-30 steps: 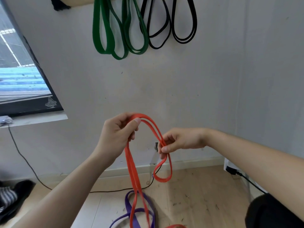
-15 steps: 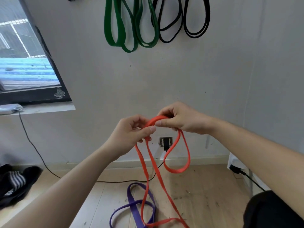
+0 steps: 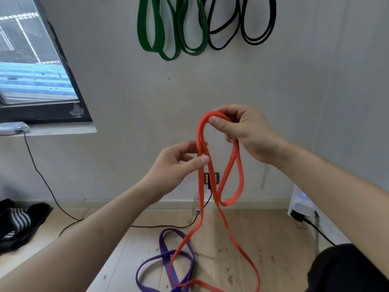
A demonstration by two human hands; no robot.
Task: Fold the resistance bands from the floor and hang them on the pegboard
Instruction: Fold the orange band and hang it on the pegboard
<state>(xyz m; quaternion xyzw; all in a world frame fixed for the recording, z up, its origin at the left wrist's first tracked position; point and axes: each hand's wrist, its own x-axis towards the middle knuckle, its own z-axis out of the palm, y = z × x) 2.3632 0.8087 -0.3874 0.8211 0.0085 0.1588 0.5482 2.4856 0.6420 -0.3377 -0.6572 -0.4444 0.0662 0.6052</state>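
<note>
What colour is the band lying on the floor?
Purple; the flat rubber band on the wooden floor shows in the head view.

the green bands [image 3: 168,34] and black bands [image 3: 242,24] ran off the top edge, their pegs out of view. the orange band [image 3: 231,171] and purple band [image 3: 168,256] were cut off at the bottom edge. the window [image 3: 31,66] was cropped at left.

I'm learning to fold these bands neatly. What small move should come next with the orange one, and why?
Probably the left hand slides down the orange band and lifts another loop to the right hand, since much of it trails to the floor.
</note>
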